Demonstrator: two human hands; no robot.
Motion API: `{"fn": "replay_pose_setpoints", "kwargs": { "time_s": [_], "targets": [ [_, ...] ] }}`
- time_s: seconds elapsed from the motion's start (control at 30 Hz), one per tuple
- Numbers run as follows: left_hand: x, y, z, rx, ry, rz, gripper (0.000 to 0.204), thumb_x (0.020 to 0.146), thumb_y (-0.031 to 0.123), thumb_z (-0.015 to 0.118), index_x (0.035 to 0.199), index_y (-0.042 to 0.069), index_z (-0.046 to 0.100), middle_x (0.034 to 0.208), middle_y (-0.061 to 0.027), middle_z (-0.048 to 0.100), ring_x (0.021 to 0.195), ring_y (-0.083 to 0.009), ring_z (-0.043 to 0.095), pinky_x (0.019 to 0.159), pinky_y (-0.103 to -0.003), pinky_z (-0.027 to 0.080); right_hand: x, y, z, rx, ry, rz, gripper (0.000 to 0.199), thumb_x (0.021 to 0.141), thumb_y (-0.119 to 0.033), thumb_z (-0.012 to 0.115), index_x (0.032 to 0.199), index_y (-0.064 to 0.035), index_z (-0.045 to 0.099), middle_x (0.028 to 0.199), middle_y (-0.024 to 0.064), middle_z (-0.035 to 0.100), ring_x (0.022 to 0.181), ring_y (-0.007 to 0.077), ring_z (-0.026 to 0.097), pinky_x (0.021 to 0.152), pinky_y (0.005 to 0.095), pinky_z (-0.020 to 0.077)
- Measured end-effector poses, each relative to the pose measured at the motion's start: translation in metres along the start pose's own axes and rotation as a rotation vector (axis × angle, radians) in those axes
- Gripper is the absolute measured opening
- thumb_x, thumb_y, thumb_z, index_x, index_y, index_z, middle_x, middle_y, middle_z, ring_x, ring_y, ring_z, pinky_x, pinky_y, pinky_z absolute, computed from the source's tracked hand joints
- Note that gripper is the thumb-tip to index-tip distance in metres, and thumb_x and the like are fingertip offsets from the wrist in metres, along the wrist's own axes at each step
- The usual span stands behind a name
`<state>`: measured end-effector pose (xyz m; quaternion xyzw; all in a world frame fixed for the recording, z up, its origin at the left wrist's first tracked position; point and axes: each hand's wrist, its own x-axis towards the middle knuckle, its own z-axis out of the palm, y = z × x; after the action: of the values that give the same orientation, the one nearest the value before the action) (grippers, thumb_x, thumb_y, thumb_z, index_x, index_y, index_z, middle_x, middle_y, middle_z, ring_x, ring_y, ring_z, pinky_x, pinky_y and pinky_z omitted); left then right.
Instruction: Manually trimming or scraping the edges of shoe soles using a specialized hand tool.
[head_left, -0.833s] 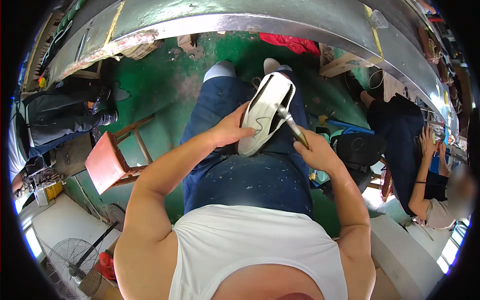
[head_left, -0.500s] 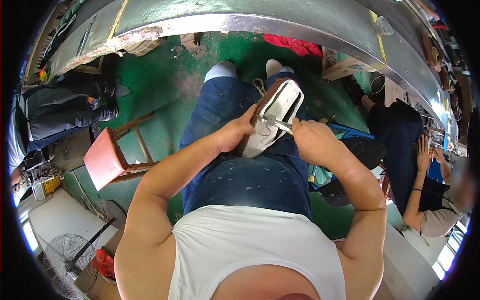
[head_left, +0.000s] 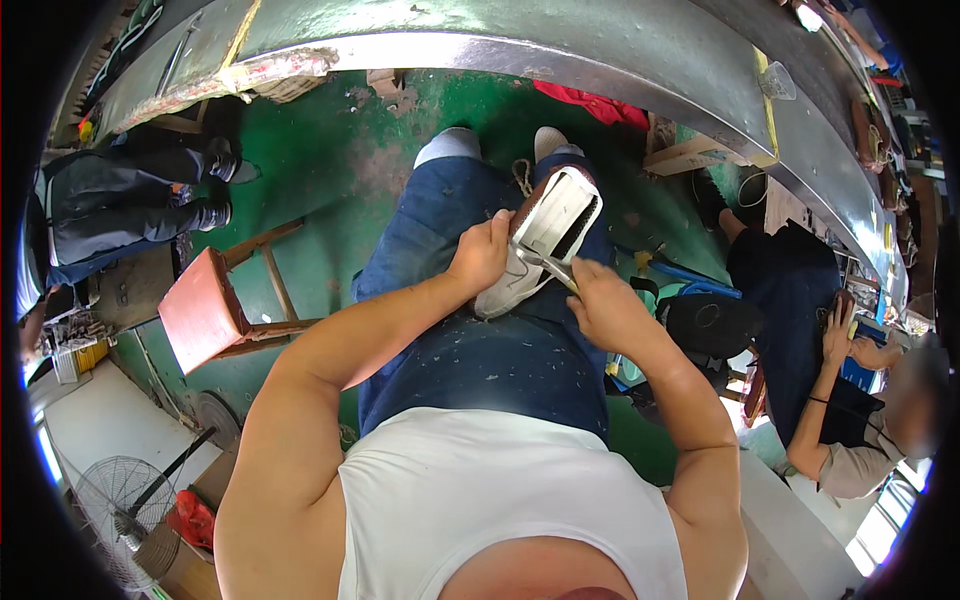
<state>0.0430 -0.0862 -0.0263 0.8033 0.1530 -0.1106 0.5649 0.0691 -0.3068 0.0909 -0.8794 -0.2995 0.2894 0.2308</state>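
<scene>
A brown shoe [head_left: 552,222] with a pale, partly hollow underside rests on my lap, bottom facing up. A loop of cord hangs from its far end. My left hand [head_left: 484,254] is closed round the shoe's left side. In my right hand [head_left: 606,305] is the handle of a metal tool [head_left: 556,268] that looks like pincers. Its head touches the underside near the middle of the shoe. A thin dark thread-like strip lies beside the tool head. My blue apron [head_left: 460,360] covers my lap and carries small white scraps.
A long metal-edged bench [head_left: 480,50] curves across the far side. A stool with a reddish seat [head_left: 203,310] stands at my left, near a standing person's legs [head_left: 140,205]. A co-worker [head_left: 840,400] sits at my right, and a wire fan [head_left: 115,510] is at lower left.
The tool's head has shifted slightly toward me and left along the underside, and my right hand has lowered and turned. My left hand keeps its hold on the shoe. The view has shifted slightly.
</scene>
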Motion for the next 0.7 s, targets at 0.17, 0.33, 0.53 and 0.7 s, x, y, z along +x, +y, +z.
{"fn": "replay_pose_setpoints", "kwargs": {
  "time_s": [0.17,0.33,0.53,0.7],
  "targets": [
    [-0.002,0.008,0.003,-0.005,0.039,0.166,0.046,0.107,0.032,0.036,0.133,0.0,0.059,0.115,-0.029,0.066,0.109,-0.047,0.062,0.096,-0.046,0.05,0.011,0.003,-0.017,-0.426,0.169,0.058,0.05,0.081,-0.003,0.067,0.125,0.0132,0.047,0.114,0.0284,0.055,0.11,0.0422,0.055,0.094,0.0459,0.0478],
    [-0.002,0.007,-0.003,0.164,0.073,0.481,0.045,0.104,0.024,0.046,0.146,0.008,0.047,0.137,-0.0272,0.055,0.106,-0.0458,0.064,0.096,-0.045,0.052,0.02,0.012,-0.019,-0.234,-0.005,0.234,0.041,0.089,-0.013,0.066,0.123,0.0052,0.053,0.103,0.0236,0.063,0.095,0.0418,0.063,0.085,0.0473,0.0513],
    [-0.002,0.035,-0.017,0.442,-0.246,0.454,0.057,0.103,0.023,0.046,0.157,0.02,0.028,0.15,-0.0284,0.039,0.103,-0.0487,0.065,0.091,-0.047,0.055,0.002,0.052,0.002,0.194,0.068,0.199,0.027,0.095,-0.021,0.061,0.111,0.0013,0.059,0.089,0.023,0.068,0.085,0.0431,0.066,0.074,0.0473,0.0524],
    [0.006,0.043,-0.023,0.58,-0.319,0.353,0.058,0.104,0.032,0.044,0.158,0.03,0.024,0.148,-0.0305,0.041,0.099,-0.0491,0.066,0.086,-0.049,0.057,0.009,0.04,-0.03,0.265,0.027,0.212,0.03,0.098,-0.027,0.059,0.106,0.0017,0.058,0.09,0.0271,0.065,0.087,0.0474,0.063,0.075,0.0469,0.0513]
  ]
}}
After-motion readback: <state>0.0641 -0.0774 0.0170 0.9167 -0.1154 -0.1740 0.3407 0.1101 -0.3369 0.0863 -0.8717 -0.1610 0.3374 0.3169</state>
